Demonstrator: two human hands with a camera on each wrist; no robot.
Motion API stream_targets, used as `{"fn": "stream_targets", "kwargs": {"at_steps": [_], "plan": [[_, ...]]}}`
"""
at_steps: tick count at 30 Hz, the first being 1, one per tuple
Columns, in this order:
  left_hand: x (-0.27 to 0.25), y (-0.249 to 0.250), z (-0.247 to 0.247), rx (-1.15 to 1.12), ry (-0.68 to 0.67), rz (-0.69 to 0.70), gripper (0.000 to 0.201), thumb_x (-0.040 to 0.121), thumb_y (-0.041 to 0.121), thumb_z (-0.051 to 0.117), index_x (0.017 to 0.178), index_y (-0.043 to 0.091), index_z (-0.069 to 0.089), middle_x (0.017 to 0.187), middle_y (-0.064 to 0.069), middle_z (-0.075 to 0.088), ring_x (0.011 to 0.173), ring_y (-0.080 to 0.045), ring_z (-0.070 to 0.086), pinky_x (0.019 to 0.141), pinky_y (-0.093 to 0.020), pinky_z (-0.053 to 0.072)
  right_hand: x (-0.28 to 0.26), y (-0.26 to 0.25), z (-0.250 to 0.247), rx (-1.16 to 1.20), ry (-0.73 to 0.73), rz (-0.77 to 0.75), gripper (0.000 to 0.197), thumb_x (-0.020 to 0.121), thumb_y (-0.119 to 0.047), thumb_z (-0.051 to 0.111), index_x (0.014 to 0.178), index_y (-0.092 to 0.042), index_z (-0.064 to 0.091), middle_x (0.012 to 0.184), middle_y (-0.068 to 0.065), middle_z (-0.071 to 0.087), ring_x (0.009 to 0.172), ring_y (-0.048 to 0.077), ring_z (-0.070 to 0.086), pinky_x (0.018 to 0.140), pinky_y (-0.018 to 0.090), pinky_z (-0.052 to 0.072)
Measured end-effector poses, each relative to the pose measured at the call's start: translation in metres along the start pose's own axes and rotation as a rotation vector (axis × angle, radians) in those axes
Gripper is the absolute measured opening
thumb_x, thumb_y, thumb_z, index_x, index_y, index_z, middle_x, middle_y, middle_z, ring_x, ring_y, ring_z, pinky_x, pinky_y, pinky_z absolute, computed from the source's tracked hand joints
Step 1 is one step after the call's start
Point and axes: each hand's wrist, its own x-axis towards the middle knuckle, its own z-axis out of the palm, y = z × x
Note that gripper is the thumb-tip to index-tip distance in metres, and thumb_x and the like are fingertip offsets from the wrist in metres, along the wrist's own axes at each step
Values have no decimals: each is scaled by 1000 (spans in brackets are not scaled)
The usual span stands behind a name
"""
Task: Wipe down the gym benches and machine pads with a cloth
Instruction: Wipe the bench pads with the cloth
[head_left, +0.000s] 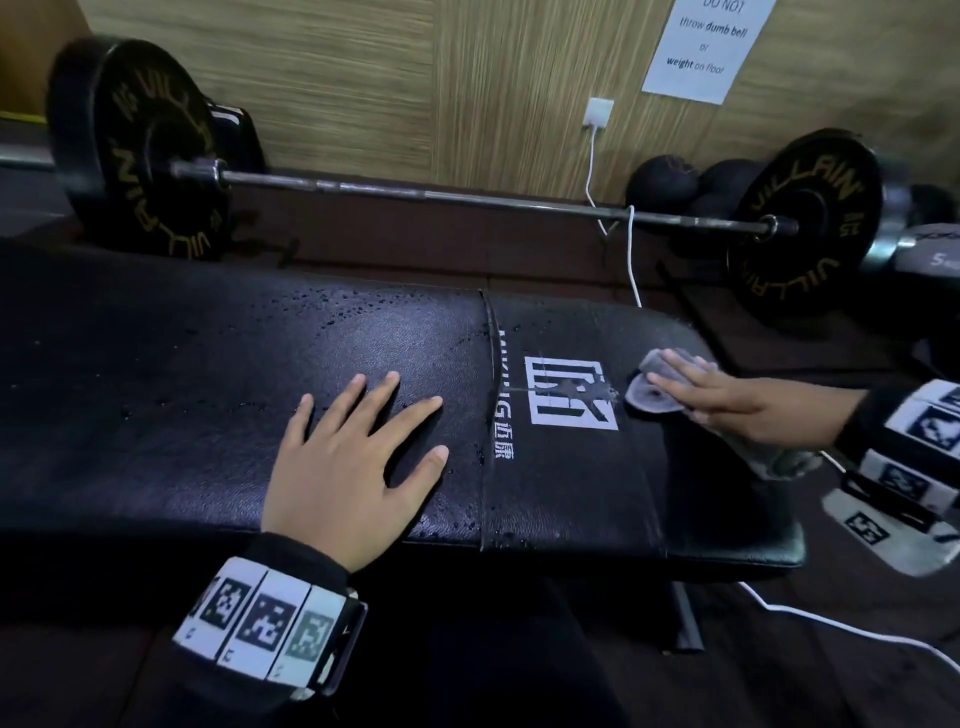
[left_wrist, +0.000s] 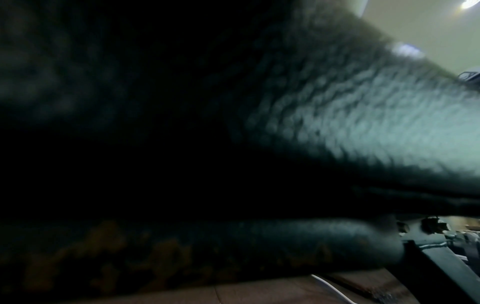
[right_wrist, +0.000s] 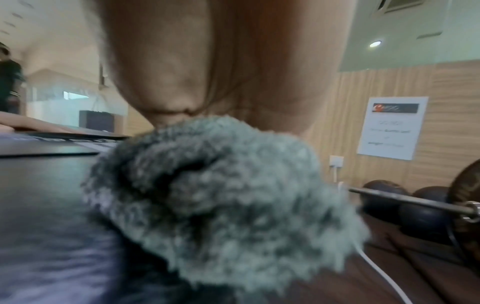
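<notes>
A black padded gym bench (head_left: 182, 364) runs across the head view, speckled with droplets and printed with a white logo (head_left: 569, 395). My left hand (head_left: 358, 457) lies flat on the pad near its middle, fingers spread. My right hand (head_left: 722, 400) presses a grey fluffy cloth (head_left: 649, 395) onto the pad just right of the logo, fingers laid straight over it. The right wrist view shows the cloth (right_wrist: 221, 205) bunched under my palm (right_wrist: 221, 61) on the bench (right_wrist: 39, 195). The left wrist view is dark, filled by the textured pad (left_wrist: 363, 127).
A barbell (head_left: 415, 195) with black plates (head_left: 140, 150) lies on the floor behind the bench. Dark balls (head_left: 670, 192) sit by the wood-panelled wall, which carries a paper notice (head_left: 701, 47). A white cable (head_left: 631, 260) runs from a wall socket (head_left: 597, 111) down past the bench end.
</notes>
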Motion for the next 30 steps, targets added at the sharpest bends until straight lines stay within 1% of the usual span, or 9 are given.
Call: {"fn": "stream_targets", "kwargs": {"at_steps": [4, 7, 9, 12, 16, 20, 23, 27, 30], "plan": [[1, 1, -1, -7, 1, -8, 53, 83, 69, 25, 132, 55, 40, 149, 13, 36, 141, -12, 27, 115, -47, 18, 20, 16, -21, 8, 70, 228, 61, 101, -12, 32, 144, -16, -10, 155, 7, -13, 143, 19, -11, 114, 22, -6], [0, 2, -2, 2, -4, -7, 54, 83, 70, 23, 133, 56, 39, 150, 14, 35, 141, -12, 26, 115, -47, 18, 52, 9, -41, -68, 136, 311, 59, 101, -12, 31, 147, -11, -6, 155, 19, -5, 145, 26, 1, 117, 28, 4], [0, 2, -3, -2, -5, -7, 54, 83, 70, 22, 133, 56, 39, 150, 14, 35, 141, -11, 26, 115, -46, 17, 70, -8, -50, -114, 159, 336, 59, 102, -16, 31, 149, -15, -4, 156, 19, -2, 145, 28, 7, 116, 31, 8], [-1, 1, -3, -5, -1, -6, 55, 82, 70, 21, 133, 57, 36, 151, 16, 32, 142, -10, 23, 116, -45, 15, 84, -38, -50, -140, 133, 297, 58, 102, -25, 30, 150, -20, -3, 156, 13, -9, 145, 28, -2, 116, 31, 1], [-1, -1, -1, -10, -1, 2, 55, 83, 71, 19, 135, 58, 33, 152, 16, 29, 143, -9, 20, 117, -44, 13, 65, -48, -25, -141, 84, 118, 58, 103, -27, 29, 148, -24, -7, 153, 2, -21, 142, 23, -17, 117, 35, -6], [0, -1, -2, -13, -21, 1, 53, 84, 70, 23, 134, 56, 37, 150, 14, 34, 142, -11, 25, 116, -47, 17, 23, -25, 1, -72, 82, -32, 59, 102, -19, 31, 140, -28, -14, 144, -10, -27, 136, 10, -25, 107, 13, -15], [0, -1, -3, -18, -42, -3, 53, 84, 70, 24, 133, 55, 39, 150, 14, 35, 141, -12, 27, 115, -47, 18, 12, -3, -2, -7, 87, 58, 60, 101, -14, 33, 142, -22, -10, 149, -8, -19, 138, 8, -20, 102, 5, -13], [1, -3, -6, -29, -78, 9, 56, 84, 71, 19, 135, 57, 35, 152, 16, 30, 143, -9, 21, 116, -45, 15, 35, 23, -26, 25, 140, 279, 60, 101, -16, 35, 147, -16, -2, 156, 2, -7, 143, 13, -2, 112, 16, -1], [2, -10, -10, -59, -93, 32, 61, 81, 73, 16, 137, 55, 33, 153, 19, 24, 143, -4, 16, 118, -42, 11, 65, 31, -45, 9, 188, 360, 56, 101, -18, 35, 149, -17, 6, 157, 7, 6, 144, 20, 14, 112, 22, 9]]}}
